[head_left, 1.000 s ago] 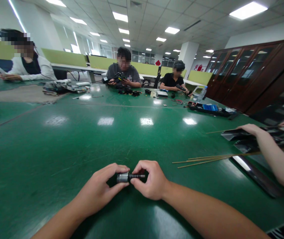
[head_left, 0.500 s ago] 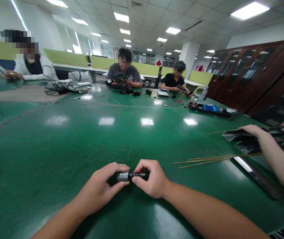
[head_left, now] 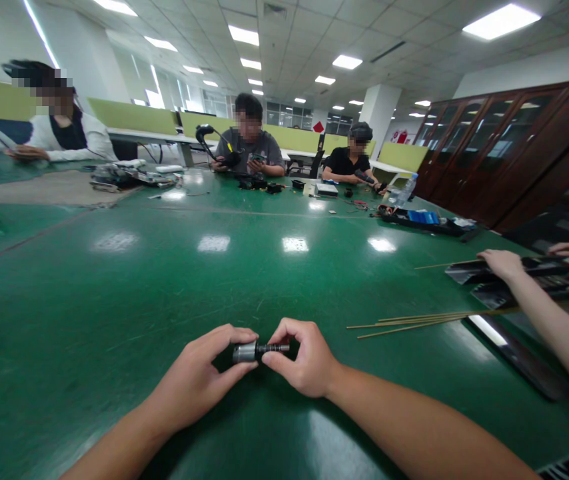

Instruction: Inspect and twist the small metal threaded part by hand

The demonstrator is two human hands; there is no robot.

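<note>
Held level just above the green table (head_left: 164,280) is a small silver metal cylinder with a thin ringed shaft (head_left: 245,352). My left hand (head_left: 197,373) has thumb and fingers around the cylinder's body, at its left. From the other side, my right hand (head_left: 307,360) pinches the shaft near its dark collar with thumb and forefinger. The shaft's pale tip points right, towards my right palm. My fingertips partly cover both the body and the shaft.
Thin brass-coloured rods (head_left: 404,321) lie to my right beside a dark flat bar (head_left: 519,357). A co-worker's hand (head_left: 504,263) rests on black metal channels there. Across the table, several people sit with electronic parts and a blue-filled black tray (head_left: 424,219).
My hands and the cylinder have barely moved, shifting slightly left. Across the table, a person has lifted a black device with one hand. The co-worker's hands at right have shifted slightly left.
</note>
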